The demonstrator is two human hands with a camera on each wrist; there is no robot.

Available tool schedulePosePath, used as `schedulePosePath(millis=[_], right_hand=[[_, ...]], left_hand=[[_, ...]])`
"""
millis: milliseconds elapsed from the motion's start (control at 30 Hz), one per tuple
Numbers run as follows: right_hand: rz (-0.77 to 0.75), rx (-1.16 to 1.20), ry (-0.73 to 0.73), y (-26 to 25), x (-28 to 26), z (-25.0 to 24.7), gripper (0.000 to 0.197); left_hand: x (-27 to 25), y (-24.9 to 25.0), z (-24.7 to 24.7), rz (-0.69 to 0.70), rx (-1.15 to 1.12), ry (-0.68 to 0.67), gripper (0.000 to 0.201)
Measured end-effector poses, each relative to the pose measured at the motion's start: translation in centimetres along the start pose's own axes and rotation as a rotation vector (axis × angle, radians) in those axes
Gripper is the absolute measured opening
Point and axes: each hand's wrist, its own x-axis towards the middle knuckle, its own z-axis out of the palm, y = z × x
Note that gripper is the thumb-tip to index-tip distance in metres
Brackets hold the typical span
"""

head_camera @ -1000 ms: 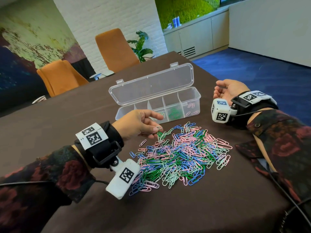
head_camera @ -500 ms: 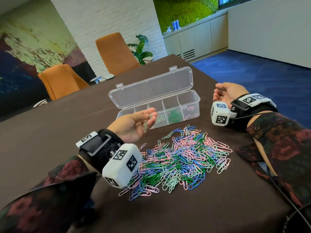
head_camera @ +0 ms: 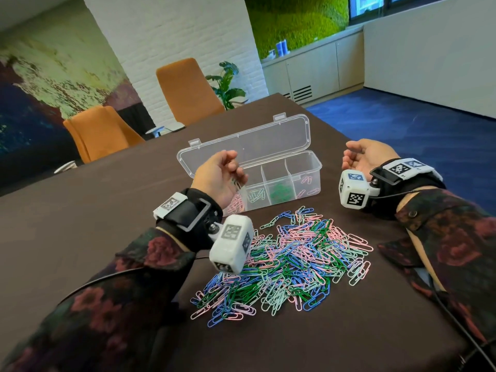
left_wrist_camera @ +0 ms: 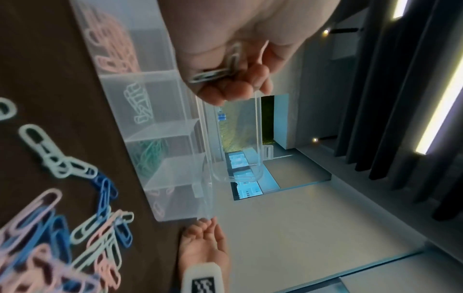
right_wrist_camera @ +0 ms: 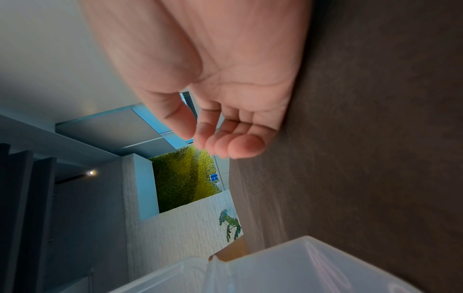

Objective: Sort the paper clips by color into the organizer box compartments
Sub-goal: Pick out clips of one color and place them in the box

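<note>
A clear organizer box (head_camera: 308, 181) stands open on the brown table, its lid tilted back. From left to right its compartments hold pink, pale mint, dark green and a few pink clips. A mixed pile of paper clips (head_camera: 290, 259) lies in front of it. My left hand (head_camera: 232, 171) hovers over the box's left end and pinches a few pale mint clips (head_camera: 237, 183). The left wrist view shows these clips (left_wrist_camera: 218, 69) between curled fingers (left_wrist_camera: 235, 87) above the box (left_wrist_camera: 162, 138). My right hand (head_camera: 361, 157) rests palm up right of the box, empty and loosely curled (right_wrist_camera: 225, 119).
Two orange chairs (head_camera: 188, 89) and a plant (head_camera: 228, 84) stand behind the table's far edge. The table's right edge (head_camera: 343, 135) runs close behind my right hand, with blue carpet beyond. Cables trail from both wrists.
My left hand has lifted off the pile with the pale clips, turned palm up, and travelled up to the box's left end. The right hand has stayed in place.
</note>
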Motion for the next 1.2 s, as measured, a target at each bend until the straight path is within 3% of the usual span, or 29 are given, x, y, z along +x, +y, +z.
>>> schedulePosePath(millis=[167,333,433,533,600,733,933,1200], right_hand=[[0.001,-0.002,-0.004,0.0,-0.1,-0.1,0.011],[0.006,-0.008,-0.003,0.0,-0.1,-0.1,0.011],[-0.006,-0.012,-0.002,0.1,-0.2,0.0,0.013],[-0.013,-0.020,0.006,0.1,-0.1,0.0,0.013],[-0.017,-0.026,-0.001,0.1,-0.2,0.0,0.013],[-0.024,-0.019,-0.012,0.2,-0.3,0.0,0.013],[-0.011,-0.018,-0.010,0.1,-0.3,-0.1,0.011],[0.000,-0.027,-0.009,0.0,-0.3,0.0,0.011]], left_hand=[[1.3,-0.3,1.0,0.182,-0.116,0.159,0.026],[0.8,-0.7,0.9,0.260,0.003,0.109,0.025],[-0.5,-0.4,0.0,0.315,0.475,-0.105,0.024],[-1.5,0.0,-1.0,0.327,1.297,-0.408,0.018],[-1.5,-0.2,-1.4,0.389,1.731,-0.564,0.027],[-1.0,-0.8,-1.4,0.357,2.135,-0.696,0.043],[-0.4,-1.9,-1.3,0.298,2.353,-0.728,0.051],[-1.0,-1.3,-2.9,0.274,2.229,-0.714,0.015]])
